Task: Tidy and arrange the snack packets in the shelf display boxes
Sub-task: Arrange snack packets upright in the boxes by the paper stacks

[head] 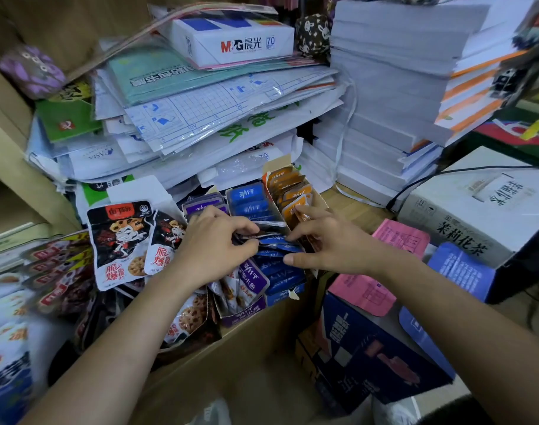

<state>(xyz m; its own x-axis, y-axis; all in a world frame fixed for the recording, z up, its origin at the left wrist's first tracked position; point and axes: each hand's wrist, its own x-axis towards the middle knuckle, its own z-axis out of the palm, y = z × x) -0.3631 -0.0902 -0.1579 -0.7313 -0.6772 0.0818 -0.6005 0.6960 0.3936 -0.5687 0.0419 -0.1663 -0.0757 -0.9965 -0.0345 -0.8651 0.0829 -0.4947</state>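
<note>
Hands meet over the blue display box (279,297), the middle of three narrow boxes standing side by side on a brown carton (246,348). The blue packets (252,205) stand on edge in a row from far to near, and both hands are at the middle of that row.

The left hand (213,240) comes in from the near left with its back up. Its fingers are curled and its thumb and forefinger pinch the edges of the packets there. The right hand (326,240) reaches in from the near right. Its fingertips are bent onto the same bunch from the far side and its thumb lies on the near side, so it grips several blue packets between them. The tips of the two hands are almost touching.

Purple packets (252,279) fill the box just left of the blue one, partly under the left wrist. Orange packets (292,193) fill the box on the right, just beyond the right knuckles. Black packets (121,240) lie loose further left. Stacked paper (390,87) rises behind.
</note>
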